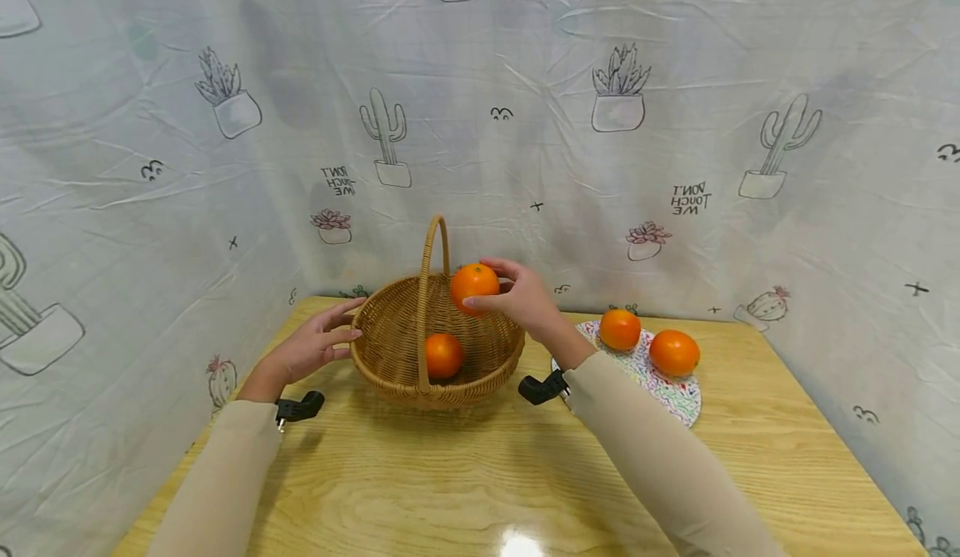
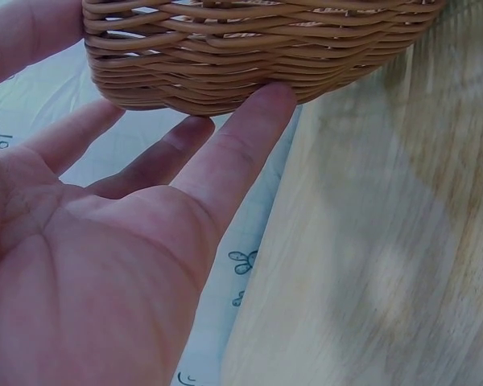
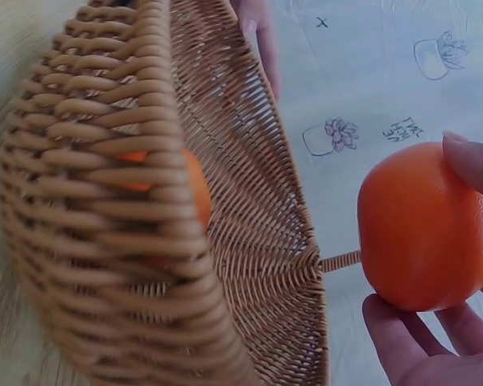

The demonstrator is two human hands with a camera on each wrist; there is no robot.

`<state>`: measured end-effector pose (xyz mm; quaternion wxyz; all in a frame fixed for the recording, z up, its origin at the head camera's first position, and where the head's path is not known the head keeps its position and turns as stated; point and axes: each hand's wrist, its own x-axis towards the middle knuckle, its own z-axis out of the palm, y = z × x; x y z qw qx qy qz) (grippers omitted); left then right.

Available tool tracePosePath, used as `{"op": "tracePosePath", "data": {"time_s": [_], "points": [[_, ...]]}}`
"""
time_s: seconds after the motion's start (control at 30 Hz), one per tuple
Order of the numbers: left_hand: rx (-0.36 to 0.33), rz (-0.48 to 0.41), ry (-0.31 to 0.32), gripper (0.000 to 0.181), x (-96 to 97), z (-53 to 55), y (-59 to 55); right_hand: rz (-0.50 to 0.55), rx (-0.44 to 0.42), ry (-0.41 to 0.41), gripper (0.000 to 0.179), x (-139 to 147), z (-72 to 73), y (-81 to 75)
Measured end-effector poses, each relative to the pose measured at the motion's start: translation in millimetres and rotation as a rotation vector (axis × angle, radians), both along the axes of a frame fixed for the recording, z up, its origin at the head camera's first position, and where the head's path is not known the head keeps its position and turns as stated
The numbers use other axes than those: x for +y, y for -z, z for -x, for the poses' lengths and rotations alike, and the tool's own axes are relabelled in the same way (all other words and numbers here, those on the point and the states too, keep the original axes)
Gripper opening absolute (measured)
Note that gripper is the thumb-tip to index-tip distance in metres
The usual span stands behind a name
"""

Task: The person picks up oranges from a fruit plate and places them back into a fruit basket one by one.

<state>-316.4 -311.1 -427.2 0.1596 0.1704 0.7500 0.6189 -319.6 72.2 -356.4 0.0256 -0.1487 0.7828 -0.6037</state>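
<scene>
A wicker basket (image 1: 487, 383) with a tall arched handle stands on the table, and one orange (image 1: 443, 356) lies inside it. My right hand (image 1: 531, 300) grips another orange (image 1: 474, 288) between thumb and fingers, over the basket's right side. In the right wrist view this held orange (image 3: 427, 229) is apart from the rim. My left hand (image 1: 311, 347) is at the basket's left side. Its outstretched fingertips touch the woven wall (image 2: 258, 60) in the left wrist view. The basket wall partly hides the lower orange (image 3: 198, 189) from the right wrist view.
To the right of the basket, a round patterned mat or plate (image 1: 686, 394) bears two more oranges, one at its back (image 1: 619, 329) and one at its right (image 1: 674, 353). A cactus-print curtain (image 1: 487, 165) hangs behind the wooden table (image 1: 420, 474) and along both sides.
</scene>
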Motion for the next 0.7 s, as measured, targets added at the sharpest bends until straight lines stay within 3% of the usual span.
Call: {"op": "tracePosePath", "data": {"time_s": [0.23,0.47,0.7], "points": [[-0.004,0.005,-0.017,0.076,1.9,-0.4,-0.5,-0.023,-0.013,0.009,0.077,-16.3,17.9,-2.3],[-0.004,0.006,-0.03,0.076,5.3,-0.1,0.3,-0.006,-0.015,-0.036,0.073,-29.9,37.5,2.7],[-0.002,0.004,-0.044,0.076,10.4,1.1,-0.1,-0.066,0.006,-0.008,0.071,-36.3,51.1,6.1]]}}
